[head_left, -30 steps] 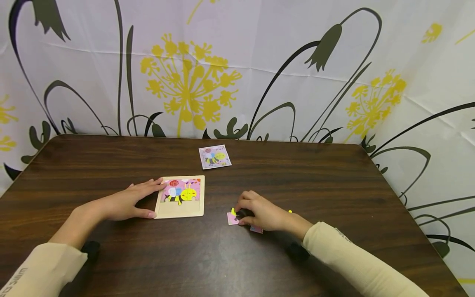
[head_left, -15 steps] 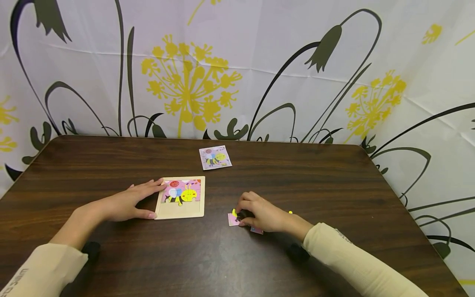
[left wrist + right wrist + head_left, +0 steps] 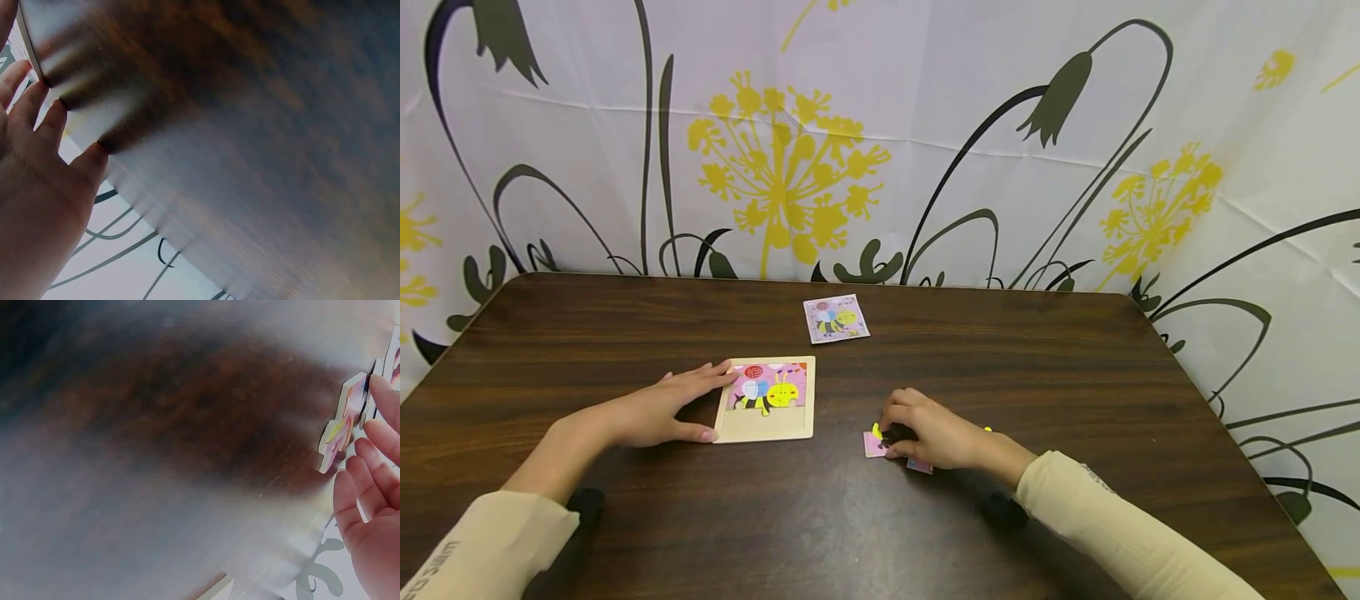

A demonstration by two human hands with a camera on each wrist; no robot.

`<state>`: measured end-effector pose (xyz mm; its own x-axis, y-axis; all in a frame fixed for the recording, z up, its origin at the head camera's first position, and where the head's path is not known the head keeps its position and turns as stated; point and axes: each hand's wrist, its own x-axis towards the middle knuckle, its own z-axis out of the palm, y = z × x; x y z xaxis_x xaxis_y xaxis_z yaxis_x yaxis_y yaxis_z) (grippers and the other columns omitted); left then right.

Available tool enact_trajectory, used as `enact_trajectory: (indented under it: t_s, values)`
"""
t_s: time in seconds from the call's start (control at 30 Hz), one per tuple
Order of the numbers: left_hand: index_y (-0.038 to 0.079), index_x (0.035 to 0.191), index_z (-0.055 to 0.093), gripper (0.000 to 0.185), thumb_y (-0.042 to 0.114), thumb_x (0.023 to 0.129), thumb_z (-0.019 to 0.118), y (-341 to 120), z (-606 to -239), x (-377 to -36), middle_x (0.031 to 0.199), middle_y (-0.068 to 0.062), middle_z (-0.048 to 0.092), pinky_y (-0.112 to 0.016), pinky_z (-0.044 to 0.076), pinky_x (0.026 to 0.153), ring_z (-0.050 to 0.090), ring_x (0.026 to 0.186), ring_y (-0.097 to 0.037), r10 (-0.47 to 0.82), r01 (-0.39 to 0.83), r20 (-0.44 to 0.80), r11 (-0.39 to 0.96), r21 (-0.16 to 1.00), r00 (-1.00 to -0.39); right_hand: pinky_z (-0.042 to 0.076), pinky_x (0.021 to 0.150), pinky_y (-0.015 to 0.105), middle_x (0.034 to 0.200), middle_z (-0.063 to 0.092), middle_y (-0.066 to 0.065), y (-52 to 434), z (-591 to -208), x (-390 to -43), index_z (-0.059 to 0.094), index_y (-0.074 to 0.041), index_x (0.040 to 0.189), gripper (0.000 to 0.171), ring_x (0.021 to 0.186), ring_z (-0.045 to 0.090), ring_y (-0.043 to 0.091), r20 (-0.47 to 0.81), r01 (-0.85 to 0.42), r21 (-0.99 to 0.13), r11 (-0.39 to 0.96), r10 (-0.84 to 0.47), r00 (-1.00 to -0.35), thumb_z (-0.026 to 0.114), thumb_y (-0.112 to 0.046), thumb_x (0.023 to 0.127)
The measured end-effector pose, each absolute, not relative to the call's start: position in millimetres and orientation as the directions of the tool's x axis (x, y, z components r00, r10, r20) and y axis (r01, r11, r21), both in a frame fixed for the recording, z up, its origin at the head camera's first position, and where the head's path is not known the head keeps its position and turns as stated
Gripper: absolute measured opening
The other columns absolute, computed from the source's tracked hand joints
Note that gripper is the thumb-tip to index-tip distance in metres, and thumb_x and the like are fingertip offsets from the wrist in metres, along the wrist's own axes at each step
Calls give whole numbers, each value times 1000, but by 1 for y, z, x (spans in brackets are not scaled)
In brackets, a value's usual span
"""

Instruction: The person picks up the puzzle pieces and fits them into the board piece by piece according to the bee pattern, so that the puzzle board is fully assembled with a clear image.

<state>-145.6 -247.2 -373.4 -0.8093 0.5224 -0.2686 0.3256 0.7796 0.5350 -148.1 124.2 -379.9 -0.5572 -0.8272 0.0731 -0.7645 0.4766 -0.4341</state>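
**Wooden bee puzzle tray and loose pieces on the table**

The square wooden puzzle tray with a pink bee picture lies on the dark brown wooden table. The left hand rests flat-fingered against the tray's left edge. Behind the tray lies a small printed bee card. Right of the tray, the right hand curls over small pink-and-yellow puzzle pieces, fingertips touching them.

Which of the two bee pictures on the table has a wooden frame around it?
The puzzle board by the left hand, framed in pale wood. The reference card farther back is a bare, frameless print.
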Motion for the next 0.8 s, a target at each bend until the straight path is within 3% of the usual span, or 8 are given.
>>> enact_trajectory:
  t_s: [0.47, 0.8]
  values:
    - [6, 143, 27, 90, 48, 75, 68, -247, -373, -146, 148, -21, 16, -68, 6, 97, 11, 133, -45, 521, 322, -273, 780, 536, -808, 43, 83, 26, 98, 52, 1, 123, -379, -148, 64, -6, 99, 25, 95, 47, 16, 41, -737, -452, 502, -814, -579, 74, -16, 78]
    - [4, 142, 29, 88, 46, 75, 68, -248, -373, -144, 148, -21, 18, -69, 5, 97, 11, 133, -45, 529, 329, -251, 766, 552, -811, 44, 81, 24, 96, 54, 2, 122, -380, -149, 63, -4, 94, 21, 92, 49, 14, 85, -755, -476, 450, -831, -549, 73, -15, 79]
